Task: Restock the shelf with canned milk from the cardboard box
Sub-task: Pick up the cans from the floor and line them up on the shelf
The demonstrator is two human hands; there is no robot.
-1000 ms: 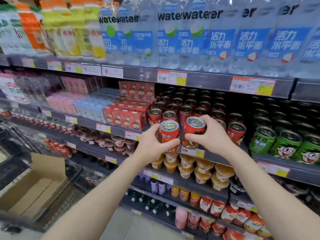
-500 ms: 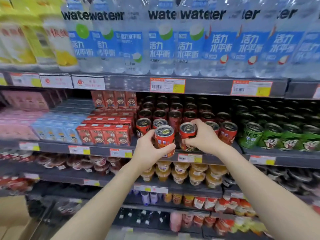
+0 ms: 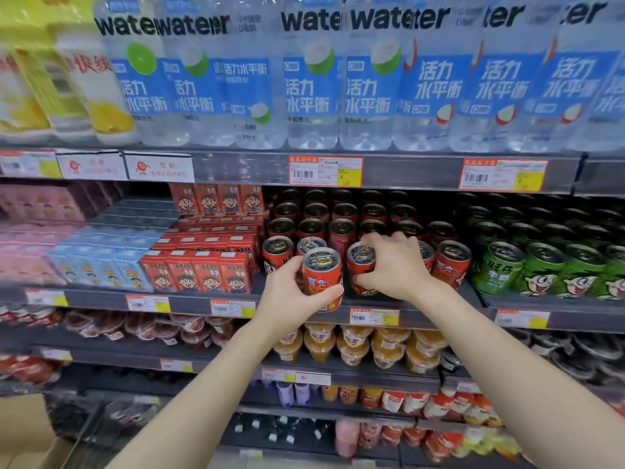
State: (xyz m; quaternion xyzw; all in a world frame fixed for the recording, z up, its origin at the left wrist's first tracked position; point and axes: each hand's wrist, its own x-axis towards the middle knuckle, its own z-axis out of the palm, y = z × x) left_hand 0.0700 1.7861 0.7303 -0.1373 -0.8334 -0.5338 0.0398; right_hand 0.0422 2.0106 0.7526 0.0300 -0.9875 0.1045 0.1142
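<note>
My left hand [image 3: 293, 297] grips a red milk can [image 3: 322, 275] upright, just in front of the middle shelf's edge [image 3: 422, 318]. My right hand [image 3: 394, 265] holds a second red can [image 3: 361, 265] that stands at the front of the shelf among rows of red cans [image 3: 341, 228]. A corner of the cardboard box [image 3: 23, 431] shows at the bottom left.
Red and blue milk cartons [image 3: 199, 269] stand left of the red cans, green cans [image 3: 541, 272] to the right. Large water bottles [image 3: 338, 79] fill the shelf above. Cups of jelly [image 3: 372, 346] sit on the shelf below.
Both hands have moved forward to the shelf with their cans; the right can now stands on the shelf front. The view has shifted right, so the box is almost out of sight.
</note>
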